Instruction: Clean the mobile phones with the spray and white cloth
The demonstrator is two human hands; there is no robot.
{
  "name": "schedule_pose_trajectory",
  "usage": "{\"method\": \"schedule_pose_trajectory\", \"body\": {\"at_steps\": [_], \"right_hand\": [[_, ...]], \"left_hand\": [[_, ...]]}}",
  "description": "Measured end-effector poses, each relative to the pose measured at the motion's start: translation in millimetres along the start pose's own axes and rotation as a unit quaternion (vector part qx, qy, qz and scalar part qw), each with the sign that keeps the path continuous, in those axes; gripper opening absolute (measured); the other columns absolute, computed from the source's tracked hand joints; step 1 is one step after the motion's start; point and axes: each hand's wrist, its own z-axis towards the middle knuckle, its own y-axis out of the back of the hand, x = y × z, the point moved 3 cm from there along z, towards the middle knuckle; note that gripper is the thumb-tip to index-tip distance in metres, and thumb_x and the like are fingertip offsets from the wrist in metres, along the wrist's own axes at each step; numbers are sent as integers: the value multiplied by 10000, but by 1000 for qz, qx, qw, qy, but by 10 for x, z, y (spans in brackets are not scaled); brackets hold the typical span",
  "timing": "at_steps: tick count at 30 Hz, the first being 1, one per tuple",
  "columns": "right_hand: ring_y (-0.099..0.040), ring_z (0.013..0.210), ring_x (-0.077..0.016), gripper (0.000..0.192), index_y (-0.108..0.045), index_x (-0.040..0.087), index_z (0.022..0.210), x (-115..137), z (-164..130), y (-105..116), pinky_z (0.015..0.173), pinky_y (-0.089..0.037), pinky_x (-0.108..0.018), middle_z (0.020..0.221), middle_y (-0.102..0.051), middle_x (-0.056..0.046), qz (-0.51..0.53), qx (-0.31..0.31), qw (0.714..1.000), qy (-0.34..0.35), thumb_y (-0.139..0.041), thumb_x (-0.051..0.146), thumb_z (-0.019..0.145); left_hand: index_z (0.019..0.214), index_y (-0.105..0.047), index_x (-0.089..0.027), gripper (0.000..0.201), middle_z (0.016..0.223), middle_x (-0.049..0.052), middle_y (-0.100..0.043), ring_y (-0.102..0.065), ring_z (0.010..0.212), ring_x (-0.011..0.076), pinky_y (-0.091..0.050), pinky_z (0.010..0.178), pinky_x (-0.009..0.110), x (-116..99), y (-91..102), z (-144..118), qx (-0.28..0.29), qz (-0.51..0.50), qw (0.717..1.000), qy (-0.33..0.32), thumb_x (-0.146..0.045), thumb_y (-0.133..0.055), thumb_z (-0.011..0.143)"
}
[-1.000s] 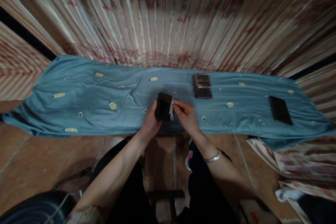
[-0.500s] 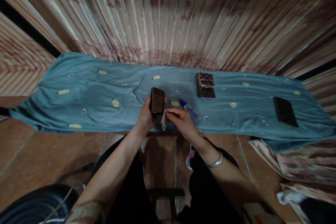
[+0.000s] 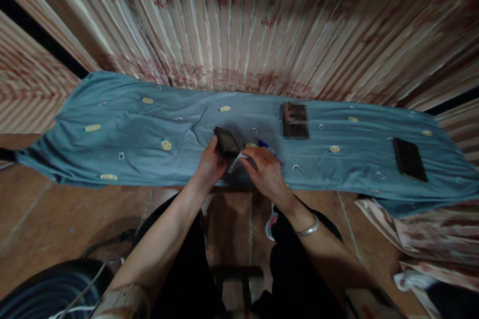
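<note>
A small dark rectangular device (image 3: 226, 141), perhaps a phone, rests tilted in my left hand (image 3: 210, 164), whose fingers wrap round its near left side. My right hand (image 3: 264, 167) pinches a thin white cloth (image 3: 236, 160) against the device's lower right edge. Just beyond the right hand, partly hidden by it, lies a clear bottle with a blue cap (image 3: 263, 143). Both hands are above the front part of a teal cloth (image 3: 142, 134) with yellow patterns.
Beyond the bottle sits a small stack of dark flat things (image 3: 294, 120), blurred by pixels. A black flat device (image 3: 409, 159) lies at the right end. Pleated curtains (image 3: 224, 25) hang behind. A coiled black hose-like thing (image 3: 52, 289) is on the floor at lower left.
The dark device has turned and tilted in my left hand. My right hand has shifted slightly up and right with the white cloth, now covering more of the bottle.
</note>
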Motion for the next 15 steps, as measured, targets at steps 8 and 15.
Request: {"method": "schedule_pose_trajectory", "body": {"at_steps": [8,15], "right_hand": [[-735,996,-234,170,-725,236,1081,148,18,51,946,-580,-381,1040,-798,-78,-11,-12,999,38,-562,282,1071],[-749,960,-217,139,-752,243,1047,63,55,89,914,-598,-357,1025,-807,-50,90,-4,993,-69,-628,294,1008]], "left_hand": [[901,-713,-168,154,942,72,-802,-734,1096,233,-548,983,325,158,137,155,41,34,998,-33,-302,-668,963],[986,-661,-182,235,818,-21,-754,-717,737,154,-555,756,278,173,132,114,45,73,994,-64,-284,-810,836]]}}
